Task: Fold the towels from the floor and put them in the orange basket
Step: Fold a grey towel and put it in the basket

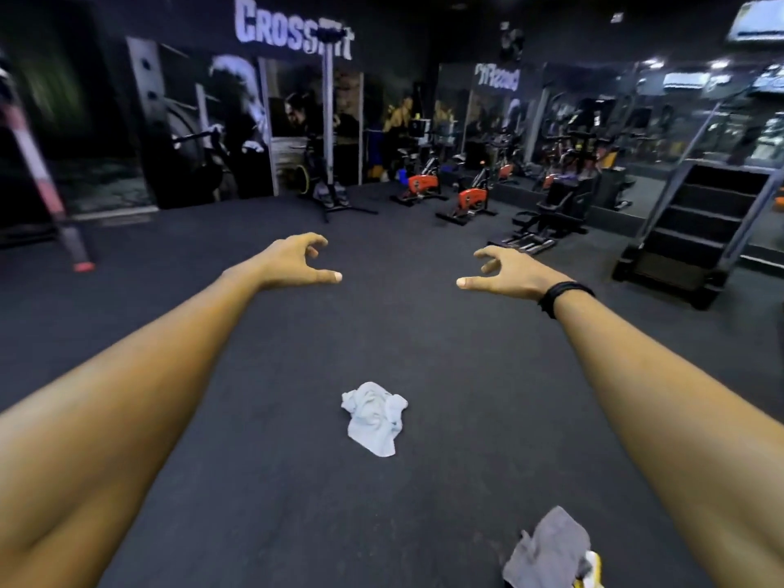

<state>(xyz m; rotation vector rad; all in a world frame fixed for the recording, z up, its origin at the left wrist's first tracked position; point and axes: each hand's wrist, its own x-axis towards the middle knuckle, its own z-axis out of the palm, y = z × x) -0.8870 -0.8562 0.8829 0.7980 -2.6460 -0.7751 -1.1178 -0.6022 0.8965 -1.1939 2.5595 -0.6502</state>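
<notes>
We see both hands, left hand (292,261) and right hand (507,271), fingers loosely curled apart (gripping nothing) above the white towel (373,418)

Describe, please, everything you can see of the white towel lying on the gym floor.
The white towel is a small piece of soft, terry-like cloth, pale with a faint bluish tint. It is crumpled and unfolded, bunched into ridges at its far end and tapering to a flatter corner nearer the camera. It lies on the dark floor in the middle of the view, between the two outstretched forearms. Nothing but the floor touches it: both hands are held out well beyond it, and the grey towel lies apart, nearer the camera.
</notes>
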